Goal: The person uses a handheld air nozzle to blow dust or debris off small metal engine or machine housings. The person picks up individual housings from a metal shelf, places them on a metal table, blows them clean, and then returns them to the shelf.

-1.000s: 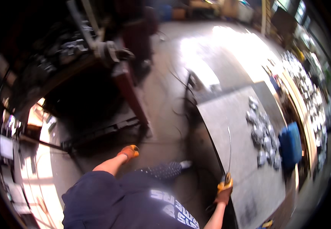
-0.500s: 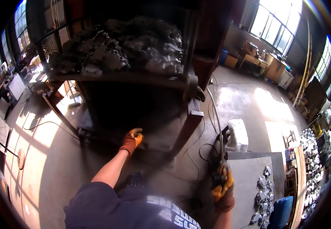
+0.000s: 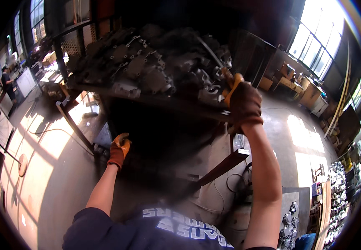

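My right hand (image 3: 243,105), in a brown and orange work glove, is raised and closed around a thin metal rod (image 3: 212,53) that reaches up into a heap of dark grey metal castings (image 3: 147,66). The castings fill a raised metal bin (image 3: 155,102) on slanted steel legs. My left hand (image 3: 119,150), also gloved, hangs lower with its fingers curled and nothing in it, just in front of the dark space under the bin.
Cables (image 3: 51,131) trail over the concrete floor at the left. A steel leg (image 3: 224,166) slants under the bin. More grey castings (image 3: 290,223) lie on a sheet at the lower right. A person (image 3: 9,85) stands at a bench far left.
My view has swung up from the floor to the bin of castings. My right hand has risen from waist height with the rod, up to the heap. My left hand stayed low.
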Motion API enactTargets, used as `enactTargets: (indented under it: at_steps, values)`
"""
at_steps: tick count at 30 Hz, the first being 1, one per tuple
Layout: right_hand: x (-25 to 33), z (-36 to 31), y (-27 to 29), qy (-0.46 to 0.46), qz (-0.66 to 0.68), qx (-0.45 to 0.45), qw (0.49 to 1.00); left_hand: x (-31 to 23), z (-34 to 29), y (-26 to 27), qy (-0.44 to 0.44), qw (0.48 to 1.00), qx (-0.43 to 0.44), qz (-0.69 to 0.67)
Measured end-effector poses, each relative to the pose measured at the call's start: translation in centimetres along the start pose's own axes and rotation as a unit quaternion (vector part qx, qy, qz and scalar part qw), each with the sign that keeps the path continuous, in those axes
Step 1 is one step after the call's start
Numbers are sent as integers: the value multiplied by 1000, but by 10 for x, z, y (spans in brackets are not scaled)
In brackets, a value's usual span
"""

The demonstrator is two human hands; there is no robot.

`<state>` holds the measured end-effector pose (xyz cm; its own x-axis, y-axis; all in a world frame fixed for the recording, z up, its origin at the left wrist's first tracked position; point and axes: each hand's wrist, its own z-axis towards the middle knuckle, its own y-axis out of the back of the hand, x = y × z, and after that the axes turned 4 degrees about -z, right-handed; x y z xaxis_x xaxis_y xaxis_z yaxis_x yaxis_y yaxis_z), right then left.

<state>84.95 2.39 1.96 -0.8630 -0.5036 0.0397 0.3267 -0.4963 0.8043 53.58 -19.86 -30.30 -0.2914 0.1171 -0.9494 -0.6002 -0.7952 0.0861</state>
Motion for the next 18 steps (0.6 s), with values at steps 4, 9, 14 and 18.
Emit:
enactTargets:
  at_steps: [4, 9, 14, 18]
  values:
    - [37, -12, 8, 23, 47, 35, 998, 12, -31, 68, 3, 997, -42, 65]
    - [38, -56, -11, 45, 68, 86, 993, -27, -37, 74, -42, 980, -23, 193]
    - [56, -72, -6, 56, 78, 147, 984, -54, 10, 51, -78, 978, -13, 192]
    - [67, -67, 21, 28, 15, 82, 996, -90, 55, 20, -178, 962, -17, 207]
